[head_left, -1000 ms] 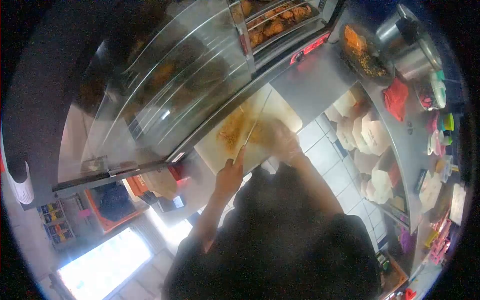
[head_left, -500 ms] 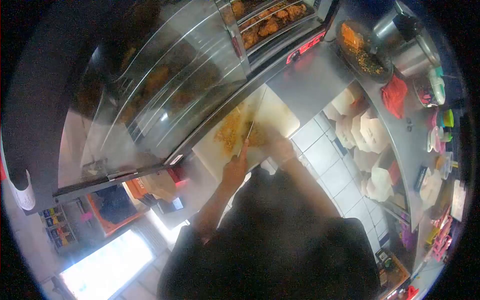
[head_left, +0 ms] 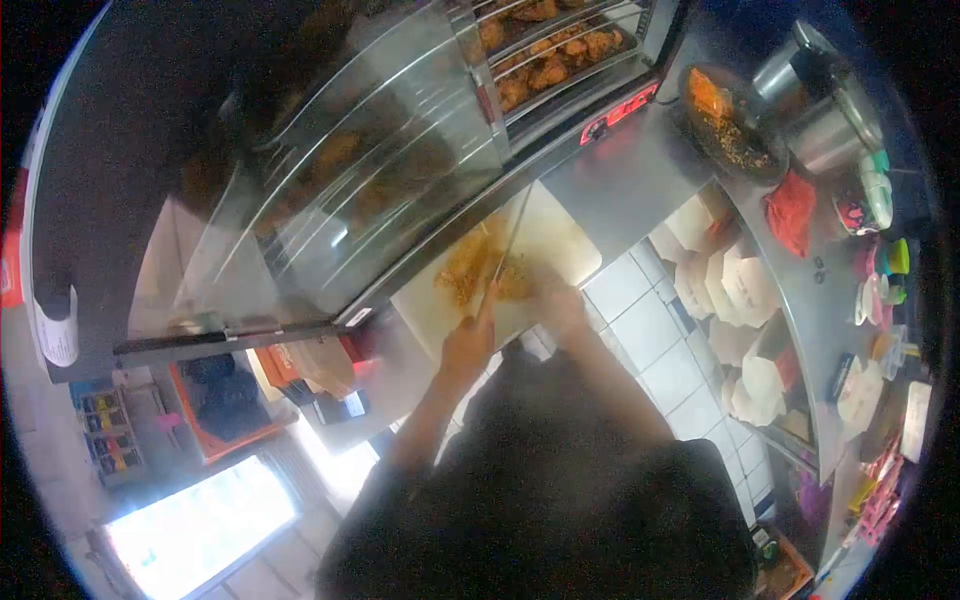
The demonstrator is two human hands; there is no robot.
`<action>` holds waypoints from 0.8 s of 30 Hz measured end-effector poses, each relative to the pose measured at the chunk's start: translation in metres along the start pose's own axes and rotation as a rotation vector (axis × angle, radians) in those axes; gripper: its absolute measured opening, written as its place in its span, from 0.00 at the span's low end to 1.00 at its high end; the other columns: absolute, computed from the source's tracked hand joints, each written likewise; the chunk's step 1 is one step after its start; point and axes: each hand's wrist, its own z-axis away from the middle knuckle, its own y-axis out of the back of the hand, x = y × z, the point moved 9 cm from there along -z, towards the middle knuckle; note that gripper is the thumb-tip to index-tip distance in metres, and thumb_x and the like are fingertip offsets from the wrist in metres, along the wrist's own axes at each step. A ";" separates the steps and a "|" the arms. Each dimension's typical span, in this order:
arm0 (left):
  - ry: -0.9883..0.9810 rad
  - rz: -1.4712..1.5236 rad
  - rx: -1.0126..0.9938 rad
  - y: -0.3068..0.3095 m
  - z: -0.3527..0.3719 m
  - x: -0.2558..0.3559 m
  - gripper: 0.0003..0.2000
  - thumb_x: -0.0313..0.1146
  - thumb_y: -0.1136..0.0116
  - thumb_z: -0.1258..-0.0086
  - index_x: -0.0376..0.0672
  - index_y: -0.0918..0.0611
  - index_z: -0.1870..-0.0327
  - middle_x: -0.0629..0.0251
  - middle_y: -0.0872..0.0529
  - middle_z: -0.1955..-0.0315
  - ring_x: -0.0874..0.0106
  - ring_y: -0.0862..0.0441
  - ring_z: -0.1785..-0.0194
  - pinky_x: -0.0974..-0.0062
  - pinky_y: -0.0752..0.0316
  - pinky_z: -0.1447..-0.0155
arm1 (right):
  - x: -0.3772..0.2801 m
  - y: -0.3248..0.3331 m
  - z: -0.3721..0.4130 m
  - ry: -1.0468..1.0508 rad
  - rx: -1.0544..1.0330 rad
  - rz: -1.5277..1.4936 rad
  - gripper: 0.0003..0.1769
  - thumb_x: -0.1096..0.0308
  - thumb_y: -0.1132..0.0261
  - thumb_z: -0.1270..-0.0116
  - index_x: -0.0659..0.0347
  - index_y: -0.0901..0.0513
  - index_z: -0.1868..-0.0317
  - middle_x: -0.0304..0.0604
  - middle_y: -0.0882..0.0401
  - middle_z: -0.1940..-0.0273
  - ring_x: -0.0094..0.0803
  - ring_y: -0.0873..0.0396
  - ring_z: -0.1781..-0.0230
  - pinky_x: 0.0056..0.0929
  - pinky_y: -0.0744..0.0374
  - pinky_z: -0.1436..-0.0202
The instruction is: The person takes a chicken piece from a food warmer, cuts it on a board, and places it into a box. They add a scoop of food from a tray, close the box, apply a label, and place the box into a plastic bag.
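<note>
A pale cutting board (head_left: pixel 575 240) lies on the metal counter in the middle of the view. Chopped golden-brown food (head_left: pixel 462 272) is spread over its left and central part. My left hand (head_left: pixel 470 338) is wrapped round the handle of a long knife (head_left: pixel 514 232), whose blade points up and away across the food. My right hand (head_left: pixel 562 308) is at the right side of the food, near the board's front edge. It is smeared by motion, so its fingers and anything in them cannot be made out.
A glass display cabinet (head_left: pixel 390 170) with fried food (head_left: pixel 550 72) stands beyond the board. At the right are open white boxes (head_left: pixel 745 285), a dark pan (head_left: pixel 705 125), metal pots (head_left: pixel 825 130) and a red cloth (head_left: pixel 790 212). An orange-rimmed crate (head_left: pixel 222 405) sits at the lower left.
The whole view has shifted slightly. My left hand still holds the knife over the food, and my right hand remains blurred beside it.
</note>
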 end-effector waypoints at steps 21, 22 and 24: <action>0.065 0.018 -0.110 -0.004 0.008 0.016 0.33 0.35 0.51 0.24 0.55 0.49 0.20 0.44 0.17 0.74 0.46 0.16 0.69 0.47 0.22 0.65 | -0.021 0.046 0.004 -0.077 -0.112 -0.317 0.39 0.61 0.34 0.35 0.56 0.38 0.26 0.57 0.26 0.35 0.56 0.25 0.38 0.47 0.26 0.35; 0.070 0.016 -0.121 -0.001 0.017 0.016 0.33 0.35 0.51 0.24 0.55 0.49 0.20 0.44 0.17 0.74 0.46 0.16 0.69 0.47 0.22 0.65 | -0.016 0.039 0.006 -0.111 -0.135 -0.254 0.38 0.63 0.34 0.35 0.56 0.38 0.26 0.57 0.26 0.36 0.56 0.24 0.38 0.47 0.26 0.35; 0.088 -0.036 -0.264 -0.003 0.032 0.015 0.33 0.35 0.51 0.24 0.54 0.49 0.20 0.45 0.16 0.74 0.46 0.16 0.71 0.48 0.22 0.65 | -0.010 0.032 0.007 -0.140 -0.170 -0.250 0.38 0.63 0.34 0.35 0.56 0.38 0.26 0.58 0.26 0.36 0.56 0.24 0.38 0.47 0.26 0.35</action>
